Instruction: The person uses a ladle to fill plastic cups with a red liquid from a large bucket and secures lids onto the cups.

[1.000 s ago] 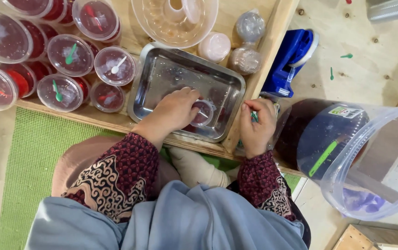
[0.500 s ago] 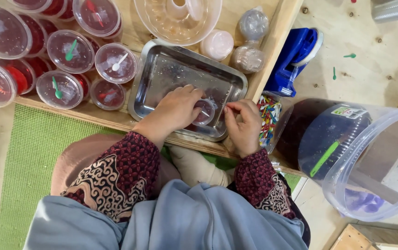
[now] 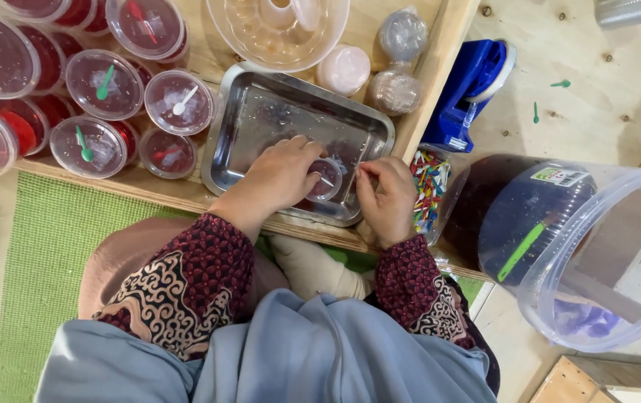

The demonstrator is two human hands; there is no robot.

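Small clear round cup (image 3: pixel 325 179), lid on, inside metal tray (image 3: pixel 261 112). Left hand (image 3: pixel 279 177) grasps cup; right hand (image 3: pixel 387 195) pinches tiny white spoon (image 3: pixel 326 180) beside it.

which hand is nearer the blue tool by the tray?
Right. The right hand sits at the metal tray's right end, just below-left of the blue tool. The left hand is further left, over the tray, on the small clear cup.

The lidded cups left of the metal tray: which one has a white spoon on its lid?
The cup right beside the metal tray, at its upper left corner. The neighbouring lids carry green spoons.
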